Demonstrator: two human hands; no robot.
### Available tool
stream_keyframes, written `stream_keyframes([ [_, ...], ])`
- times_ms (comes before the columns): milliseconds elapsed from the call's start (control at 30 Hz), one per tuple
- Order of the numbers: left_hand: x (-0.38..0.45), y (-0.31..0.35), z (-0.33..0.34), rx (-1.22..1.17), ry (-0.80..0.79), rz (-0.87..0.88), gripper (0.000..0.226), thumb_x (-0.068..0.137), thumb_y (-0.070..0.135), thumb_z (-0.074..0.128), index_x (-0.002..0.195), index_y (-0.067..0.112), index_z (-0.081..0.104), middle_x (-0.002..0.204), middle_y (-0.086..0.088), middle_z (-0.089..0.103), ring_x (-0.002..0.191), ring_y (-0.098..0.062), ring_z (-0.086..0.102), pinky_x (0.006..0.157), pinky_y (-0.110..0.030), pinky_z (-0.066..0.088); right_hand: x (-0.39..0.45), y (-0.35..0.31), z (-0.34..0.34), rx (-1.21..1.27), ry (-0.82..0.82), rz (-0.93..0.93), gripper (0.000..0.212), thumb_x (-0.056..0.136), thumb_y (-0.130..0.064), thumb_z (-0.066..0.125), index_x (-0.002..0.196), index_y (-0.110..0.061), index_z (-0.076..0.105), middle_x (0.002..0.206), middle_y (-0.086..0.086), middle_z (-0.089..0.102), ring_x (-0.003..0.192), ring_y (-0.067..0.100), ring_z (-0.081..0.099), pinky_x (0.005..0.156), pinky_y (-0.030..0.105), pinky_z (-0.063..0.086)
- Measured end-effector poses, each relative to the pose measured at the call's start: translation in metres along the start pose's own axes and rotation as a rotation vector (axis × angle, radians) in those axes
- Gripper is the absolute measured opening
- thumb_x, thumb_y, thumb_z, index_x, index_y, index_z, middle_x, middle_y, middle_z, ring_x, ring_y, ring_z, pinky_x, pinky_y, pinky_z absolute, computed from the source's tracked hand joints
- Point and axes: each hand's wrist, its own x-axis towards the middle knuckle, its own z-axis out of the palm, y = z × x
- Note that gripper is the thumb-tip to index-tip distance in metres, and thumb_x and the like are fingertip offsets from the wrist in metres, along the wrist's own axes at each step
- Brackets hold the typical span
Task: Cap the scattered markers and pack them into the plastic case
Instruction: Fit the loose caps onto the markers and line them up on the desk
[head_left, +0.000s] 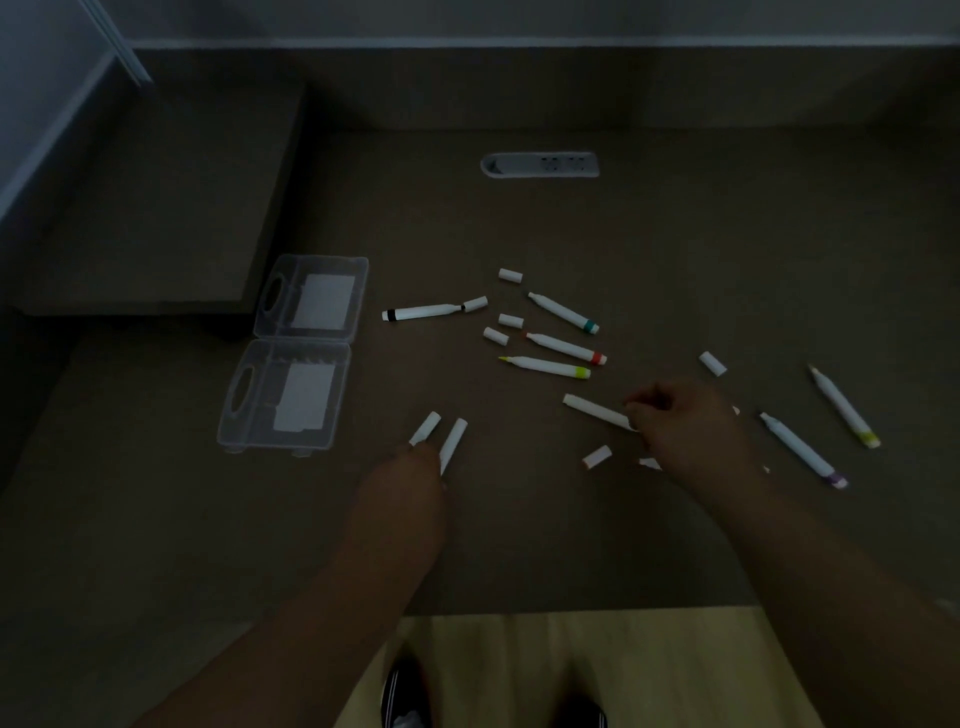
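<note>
Clear hinged plastic case (291, 353) lying open (white card in each half), left hand (410, 467) gripping two white markers (453, 444), right hand (675, 421) pinching another marker (597, 412), matte brown desk (623, 234)

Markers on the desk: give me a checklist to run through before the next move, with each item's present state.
1. Plastic case open and reachable: ok, it lies open flat, left of the markers.
2. Left hand grip: ok, it holds two capped markers.
3. Right hand grip: ok, its fingers pinch one marker by its end.
4. All markers capped: not ok, the teal-banded marker, red-banded marker and others show bare tips.
5. Loose caps on hand: ok, several lie about, such as one cap above the teal-banded marker.
6. Case compartments free: cannot tell, too dim.
</note>
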Motion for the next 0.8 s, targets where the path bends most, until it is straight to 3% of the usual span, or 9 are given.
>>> stream_keyframes([
  [167,0.000,-0.004,-0.001,-0.026,0.037,-0.012,0.022,0.098,0.027,0.057,0.114,0.013,0.060,0.106,-0.006,0.067,0.095,-0.019,0.064,0.081,-0.029,0.048,-0.004,0.009,0.004,-0.049,0.004,-0.023,0.010,0.094,-0.023,0.062,0.092,-0.032,0.063,0.090,-0.010,0.062,0.082,0.006,0.060,0.061,0.021,0.043],
  [300,0.002,-0.003,0.000,-0.011,0.082,0.021,0.019,0.093,0.027,0.063,0.106,0.013,0.061,0.101,-0.005,0.064,0.089,-0.022,0.063,0.076,-0.033,0.050,-0.002,0.018,-0.003,-0.080,0.029,-0.030,0.012,0.094,-0.021,0.062,0.103,-0.026,0.068,0.097,-0.006,0.064,0.082,0.005,0.060,0.064,0.021,0.045],
  [400,0.001,0.013,0.002,0.050,0.074,0.091,0.027,0.095,0.033,0.058,0.115,0.016,0.062,0.121,-0.006,0.061,0.104,-0.022,0.062,0.086,-0.031,0.048,0.000,0.026,-0.007,-0.176,0.028,-0.069,0.014,0.094,-0.019,0.061,0.104,-0.028,0.067,0.097,-0.010,0.059,0.077,-0.002,0.054,0.063,0.017,0.042],
  [500,0.007,0.056,0.001,0.151,-0.171,0.111,0.036,0.100,0.037,0.051,0.129,0.016,0.056,0.137,-0.007,0.052,0.123,-0.022,0.052,0.099,-0.034,0.042,0.003,0.031,-0.010,-0.232,0.046,-0.085,0.015,0.094,-0.019,0.061,0.106,-0.025,0.069,0.097,-0.008,0.058,0.077,0.000,0.052,0.063,0.018,0.040],
  [600,0.016,0.107,0.005,0.089,-0.428,0.064,0.046,0.099,0.037,0.053,0.139,0.016,0.046,0.143,-0.010,0.045,0.126,-0.025,0.049,0.104,-0.041,0.041,0.011,0.032,-0.012,-0.294,0.033,-0.078,0.020,0.094,-0.021,0.061,0.112,-0.022,0.070,0.099,-0.006,0.063,0.084,0.005,0.056,0.074,0.025,0.046],
  [700,0.012,0.127,0.019,0.008,-0.394,0.115,0.045,0.097,0.038,0.056,0.137,0.019,0.046,0.142,-0.008,0.044,0.124,-0.023,0.049,0.105,-0.041,0.043,0.020,0.029,-0.013,-0.411,0.011,-0.092,0.023,0.094,-0.023,0.062,0.116,-0.023,0.070,0.115,-0.002,0.067,0.098,0.012,0.061,0.086,0.030,0.051],
  [800,0.007,0.132,0.025,-0.033,-0.246,0.184,0.046,0.098,0.042,0.054,0.138,0.022,0.046,0.144,-0.005,0.042,0.128,-0.020,0.045,0.107,-0.041,0.042,0.027,0.026,-0.018,-0.462,0.017,-0.124,0.026,0.094,-0.026,0.063,0.118,-0.022,0.070,0.119,-0.002,0.066,0.102,0.013,0.060,0.089,0.028,0.049],
])
